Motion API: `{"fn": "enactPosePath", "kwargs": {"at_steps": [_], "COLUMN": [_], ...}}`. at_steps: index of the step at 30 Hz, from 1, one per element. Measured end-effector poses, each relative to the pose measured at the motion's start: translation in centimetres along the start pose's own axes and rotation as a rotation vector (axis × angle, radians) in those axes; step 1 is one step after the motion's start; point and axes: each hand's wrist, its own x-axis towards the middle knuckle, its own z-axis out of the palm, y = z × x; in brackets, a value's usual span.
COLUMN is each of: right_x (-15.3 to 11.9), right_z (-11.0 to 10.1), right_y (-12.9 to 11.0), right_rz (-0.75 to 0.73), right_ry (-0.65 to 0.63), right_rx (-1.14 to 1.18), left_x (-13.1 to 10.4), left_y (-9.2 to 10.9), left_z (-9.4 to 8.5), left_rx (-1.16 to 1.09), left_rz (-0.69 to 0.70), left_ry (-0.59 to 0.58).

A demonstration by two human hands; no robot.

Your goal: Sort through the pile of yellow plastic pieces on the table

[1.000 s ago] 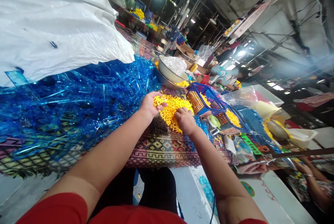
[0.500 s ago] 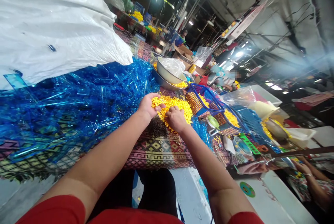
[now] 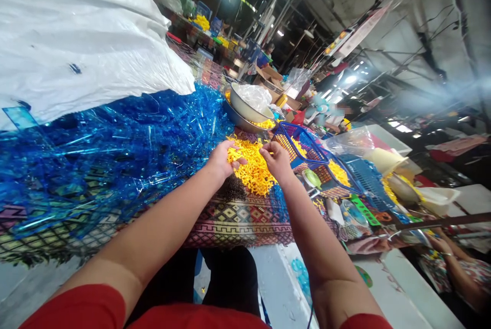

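A heap of small yellow plastic pieces (image 3: 255,170) lies on a patterned cloth (image 3: 238,219) in front of me. My left hand (image 3: 223,160) is curled at the heap's left side, palm up, with several yellow pieces in it. At the right of the heap, my right hand (image 3: 276,160) is raised a little, thumb and fingertips pinched together. Whatever is between those fingertips is too small to make out. Just below my left hand sits a pile of tiny dark parts (image 3: 233,188), touching the yellow heap.
Clear blue plastic pieces (image 3: 153,129) spread across the left, beneath a big white sack (image 3: 84,37). Stacked bowls (image 3: 247,106) stand behind the heap. Blue baskets (image 3: 303,142) with yellow pieces are on the right, near a green-topped item (image 3: 312,179). Another person's arm (image 3: 456,262) shows far right.
My right hand has moved up and to the right, from the middle of the yellow heap to its edge, fingers now pinched. The left hand has shifted only slightly and still holds yellow pieces.
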Motion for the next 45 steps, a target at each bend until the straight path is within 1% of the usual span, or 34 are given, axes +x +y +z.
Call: {"fn": "enactPosePath", "kwargs": {"at_steps": [2,4,5,7,9,10,12,15,18,21,25,26,28,30,32,35,39,42,45], "right_x": [0.1,0.1,0.0,-0.3,-0.9,-1.2,-1.9,-2.4,-2.3,-1.8,-1.4,-1.4,-1.4,-1.4,-1.4,-1.2,-0.7,-0.5,-0.4], "right_z": [0.0,0.0,0.1,0.3,0.9,1.2,2.0,3.0,3.5,3.2,1.9,1.6,1.0,0.8,1.0,1.7,1.8,1.1,0.1], "right_y": [-0.9,-1.1,-1.0,-0.5,-0.3,-0.4,-1.0,-1.9,-1.9,-0.8,0.5,0.6,0.5,0.1,-0.4,-0.8,-0.4,0.8,2.3], "right_rz": [-0.083,-0.118,-0.115,-0.09,-0.079,-0.08,-0.094,-0.099,-0.06,-0.012,0.015,-0.009,-0.106,-0.244,-0.34,-0.363,-0.327,-0.253,-0.134], "right_ry": [-0.053,-0.08,-0.088,-0.14,-0.245,-0.29,-0.34,-0.365,-0.388,-0.376,-0.306,-0.304,-0.342,-0.432,-0.522,-0.588,-0.568,-0.484,-0.4], "right_rx": [0.108,0.102,0.049,-0.138,-0.361,-0.459,-0.611,-0.745,-0.807,-0.836,-0.842,-0.827,-0.782,-0.744,-0.741,-0.775,-0.807,-0.807,-0.775], "left_x": [0.1,0.1,0.0,-0.1,-0.2,-0.3,-0.4,-0.5,-0.4,-0.3,-0.3,-0.4,-0.5,-0.6,-0.6,-0.5,-0.3,-0.3,-0.4], "left_y": [-0.3,-0.3,-0.2,0.1,0.4,0.5,0.7,0.9,0.9,0.9,1.0,1.0,1.0,1.0,1.0,1.0,1.0,1.0,0.9], "left_z": [-0.1,-0.1,-0.1,-0.1,0.0,0.0,0.1,0.1,-0.1,-0.2,-0.1,0.0,0.1,0.1,0.1,0.1,-0.1,-0.1,0.0], "left_rx": [-0.012,-0.027,-0.031,-0.039,-0.055,-0.066,-0.077,-0.073,-0.069,-0.073,-0.073,-0.07,-0.061,-0.058,-0.063,-0.076,-0.076,-0.065,-0.055], "left_rz": [-0.032,-0.043,-0.04,-0.017,0.008,0.015,0.016,0.011,0.017,0.025,0.054,0.059,0.062,0.057,0.038,0.018,0.019,0.03,0.038], "left_ry": [-0.018,-0.039,-0.051,-0.072,-0.085,-0.087,-0.088,-0.095,-0.099,-0.084,-0.075,-0.075,-0.076,-0.071,-0.068,-0.068,-0.067,-0.066,-0.059]}}
